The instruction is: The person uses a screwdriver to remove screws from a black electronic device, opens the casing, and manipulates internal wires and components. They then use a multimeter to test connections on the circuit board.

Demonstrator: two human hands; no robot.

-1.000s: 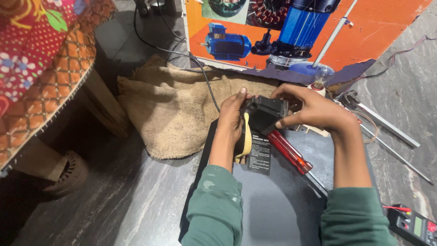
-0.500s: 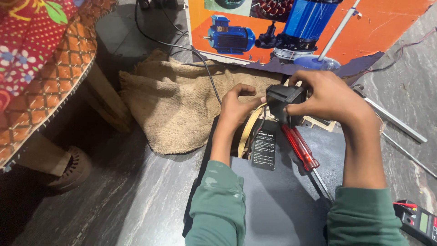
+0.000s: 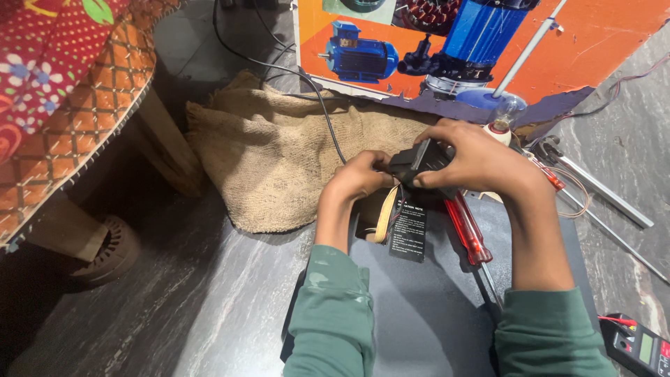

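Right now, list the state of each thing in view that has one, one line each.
Left hand: gripping the black device's left side.
Right hand: closed over the device's top.
Black device: held up off the mat, label tag hanging below.
Red-handled screwdriver: lying flat, untouched.
Light bulb: unlit, upright in its holder.
Multimeter: lying flat; display unreadable.
Burlap sack: rumpled on the floor.

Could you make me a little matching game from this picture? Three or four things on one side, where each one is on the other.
Things:
1. black device
2. red-handled screwdriver
3. burlap sack
4. multimeter

Places:
A. bottom right corner of the view
B. held in both hands
C. spread on the floor, left of the hands
D. lying under the right hand

Pairs: 1-B, 2-D, 3-C, 4-A
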